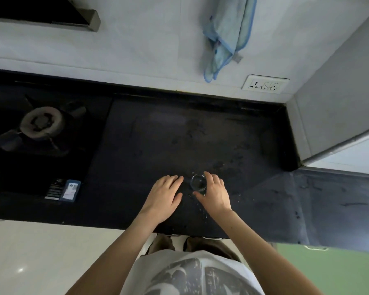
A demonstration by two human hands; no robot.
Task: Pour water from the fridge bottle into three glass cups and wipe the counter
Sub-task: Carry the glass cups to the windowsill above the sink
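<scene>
One clear glass cup (198, 182) stands upright on the black counter (149, 137), near its front edge. My right hand (214, 191) wraps the cup from the right, fingers behind it and thumb in front. My left hand (163, 195) lies flat on the counter just left of the cup, fingers straight, holding nothing. Water droplets (222, 165) speckle the counter around and behind the cup. A light blue cloth (228, 33) hangs on the tiled wall behind. No bottle and no other cups are in view.
A gas stove burner (41, 124) sits at the left. Two cards (64, 190) lie on the stove's front edge. A wall socket (265, 84) is behind the counter. A grey wall column (337, 99) bounds the right side, and the counter continues right past it.
</scene>
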